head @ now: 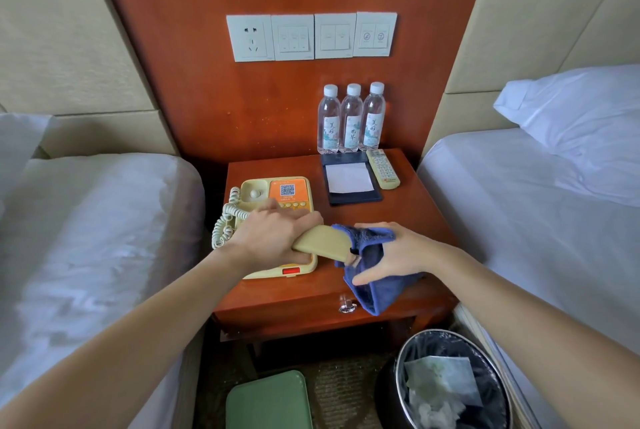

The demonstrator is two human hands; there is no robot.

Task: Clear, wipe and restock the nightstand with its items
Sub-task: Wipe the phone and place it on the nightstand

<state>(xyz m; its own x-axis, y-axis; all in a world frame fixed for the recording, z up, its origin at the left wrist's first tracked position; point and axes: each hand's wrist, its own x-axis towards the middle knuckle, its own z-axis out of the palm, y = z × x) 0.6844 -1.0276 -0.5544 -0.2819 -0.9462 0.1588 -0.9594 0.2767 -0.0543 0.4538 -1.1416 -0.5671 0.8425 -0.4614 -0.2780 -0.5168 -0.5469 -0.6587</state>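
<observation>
Above the cream plastic telephone base (294, 191) on the red-brown wooden counter (412, 214), the left hand (273, 238) curls its fingers round the cream telephone handset (323, 241). The right hand (398, 252) grips a blue microfibre cloth (377, 290) against the handset's end. Below the right fingers, a round black lined waste bin (446, 332) holds crumpled paper (440, 387).

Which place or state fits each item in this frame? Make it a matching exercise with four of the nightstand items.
Column one:
1. telephone handset
2. blue cloth
3. water bottles
4. remote control

Column two:
A. lying beside the notepad holder
B. gripped by the left hand
C. standing in a row at the back of the nightstand
D. held by the right hand, covering one end of the handset

Pairs: 1-B, 2-D, 3-C, 4-A
</observation>
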